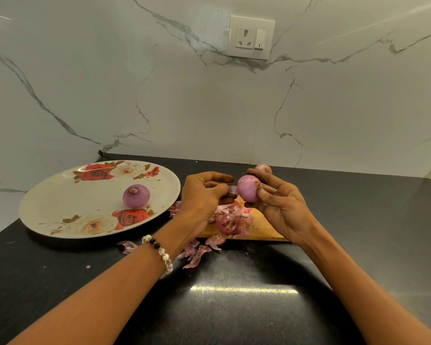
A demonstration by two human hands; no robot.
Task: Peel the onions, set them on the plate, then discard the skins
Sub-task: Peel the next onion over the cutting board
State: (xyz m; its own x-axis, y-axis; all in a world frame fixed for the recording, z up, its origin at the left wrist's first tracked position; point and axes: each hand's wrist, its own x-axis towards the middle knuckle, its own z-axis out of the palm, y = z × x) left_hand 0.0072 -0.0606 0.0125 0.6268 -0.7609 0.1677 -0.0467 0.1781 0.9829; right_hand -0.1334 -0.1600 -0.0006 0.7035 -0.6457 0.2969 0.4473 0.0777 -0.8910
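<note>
right hand (pixel 279 210) grips the onion (pixel 246 188) above the cutting board (pixel 261 226) so skin pinched off by the left hand (pixel 204 195) drops there.

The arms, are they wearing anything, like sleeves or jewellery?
No sleeves show: both forearms are bare. The left wrist wears a beaded bracelet of white pearly, clear and black beads. The left hand and the right hand show no rings or gloves.
</note>
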